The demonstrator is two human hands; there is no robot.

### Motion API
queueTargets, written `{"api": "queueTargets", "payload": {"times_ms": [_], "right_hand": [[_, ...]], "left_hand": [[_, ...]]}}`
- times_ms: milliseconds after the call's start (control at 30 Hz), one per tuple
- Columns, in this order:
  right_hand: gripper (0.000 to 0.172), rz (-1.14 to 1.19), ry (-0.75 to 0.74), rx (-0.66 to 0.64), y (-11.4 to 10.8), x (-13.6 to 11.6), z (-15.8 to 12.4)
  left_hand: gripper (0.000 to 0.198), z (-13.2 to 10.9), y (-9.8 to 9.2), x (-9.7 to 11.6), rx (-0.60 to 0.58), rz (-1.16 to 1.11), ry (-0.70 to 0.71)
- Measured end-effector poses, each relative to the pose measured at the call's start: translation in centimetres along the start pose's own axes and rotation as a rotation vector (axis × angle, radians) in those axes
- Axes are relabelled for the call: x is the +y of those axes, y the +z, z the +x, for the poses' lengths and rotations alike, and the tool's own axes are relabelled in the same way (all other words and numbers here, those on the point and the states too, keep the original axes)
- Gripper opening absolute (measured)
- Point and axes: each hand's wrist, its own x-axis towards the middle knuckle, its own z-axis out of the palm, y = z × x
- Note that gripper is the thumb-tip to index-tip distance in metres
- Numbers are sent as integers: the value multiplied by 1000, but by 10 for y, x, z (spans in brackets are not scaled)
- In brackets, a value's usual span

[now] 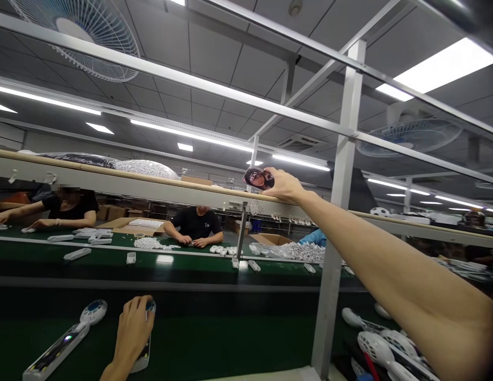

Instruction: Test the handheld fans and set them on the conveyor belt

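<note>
White gadget (143, 357), one, at about half past seven from the centre, on the green belt (230, 338); your left hand (135, 323) closes over its upper part, fingers near the round head. Probably light and stiff, smooth enough to slip; the dark, open channel along the handle looks delicate, so best held by the plastic side walls. Second gadget (57, 352), matching, at eight o'clock, unheld: round, blue-centred head up, handle open, one small light glowing inside. Picture card (252, 179), possibly a phone, one, near the centre above the shelf edge (190, 180); your right hand (284, 185) pinches its right end, a narrow grip. Likely light, flat and rigid, glossy; take it by the edges. Writing: pale characters on the card, too small to read surely; a small chest mark on the co-worker's black shirt (195, 225), at eight o'clock, illegible. Brands: none readable.
</note>
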Motion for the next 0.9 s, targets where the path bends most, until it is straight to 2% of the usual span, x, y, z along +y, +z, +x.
{"api": "queueTargets", "payload": {"times_ms": [267, 467, 600, 700, 833, 900], "right_hand": [[85, -51, -29, 16, -4, -6, -4], [88, -90, -76, 47, -8, -12, -7], [86, 52, 31, -36, -6, -11, -3], [73, 132, 157, -144, -5, -11, 4], [39, 161, 284, -264, -4, -13, 11], [31, 181, 325, -298, -4, -15, 12]], "left_hand": [[49, -2, -5, 8, -3, -31, -11], [46, -1, 1, 6, 24, -12, 16], [40, 2, 7, 2, 42, 5, 37], [38, 3, 7, 2, 16, -2, 32], [35, 0, 4, 7, 4, -4, 30], [33, -2, 2, 10, -1, -7, 28]]}}
